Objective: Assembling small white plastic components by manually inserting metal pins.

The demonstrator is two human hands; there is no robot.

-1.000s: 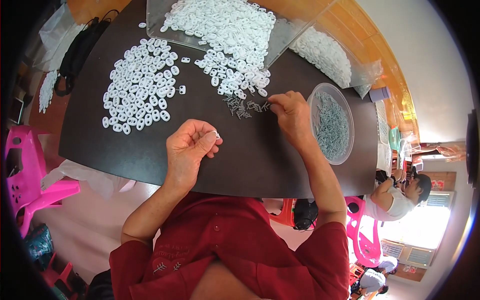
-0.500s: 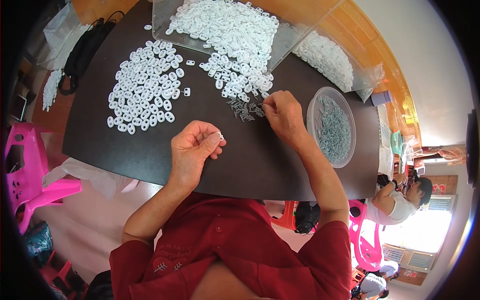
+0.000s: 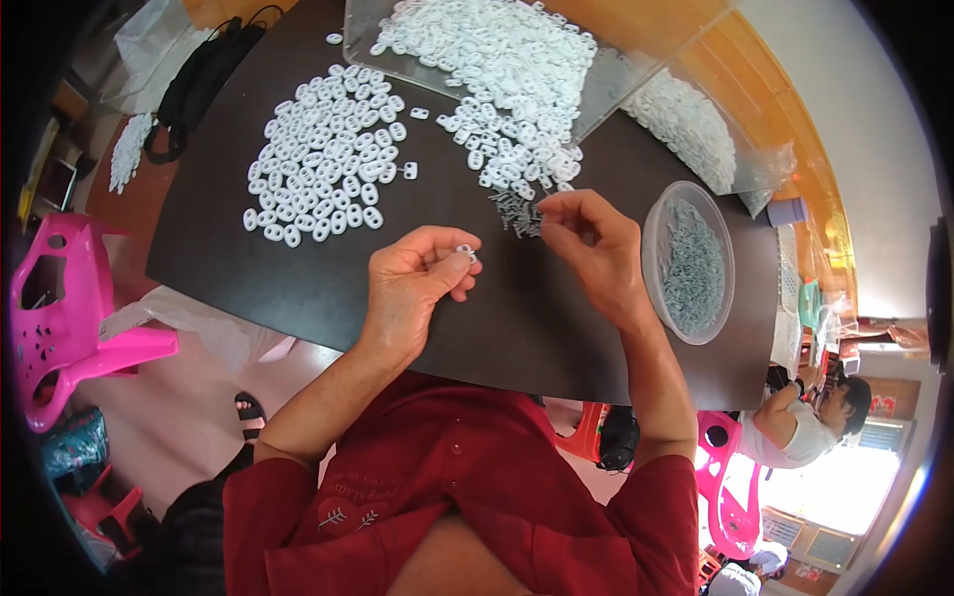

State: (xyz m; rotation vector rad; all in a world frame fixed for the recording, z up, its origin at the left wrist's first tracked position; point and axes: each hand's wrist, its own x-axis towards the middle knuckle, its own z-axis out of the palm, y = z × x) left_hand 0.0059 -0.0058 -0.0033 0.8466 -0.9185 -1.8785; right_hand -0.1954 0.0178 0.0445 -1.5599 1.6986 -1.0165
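My left hand (image 3: 412, 288) is closed, pinching a small white plastic clip (image 3: 467, 254) between thumb and fingertips above the near part of the dark table. Farther right, my right hand (image 3: 601, 253) has thumb and index finger bent close together at the edge of a small pile of grey screws (image 3: 517, 213). Whatever lies between those fingertips is too small to make out. Just beyond the screws spreads a heap of loose white clips (image 3: 517, 149). To the left lies a wide group of white oval clips (image 3: 323, 159), mostly flat, each with two holes.
A clear plastic bin (image 3: 422, 94) lies at the back, white clips spilling from it. On the right stands a round tub (image 3: 651, 273) of grey screws. Behind it are a bag of white pieces (image 3: 686, 129) and a purple cup (image 3: 787, 212). A pink chair (image 3: 70, 318) stands left; another person (image 3: 795, 422) sits right.
The whole view has shifted, so the table things appear farther right. My right hand has turned, and its thumb shows more beside the screws. My left hand still holds the white clip.
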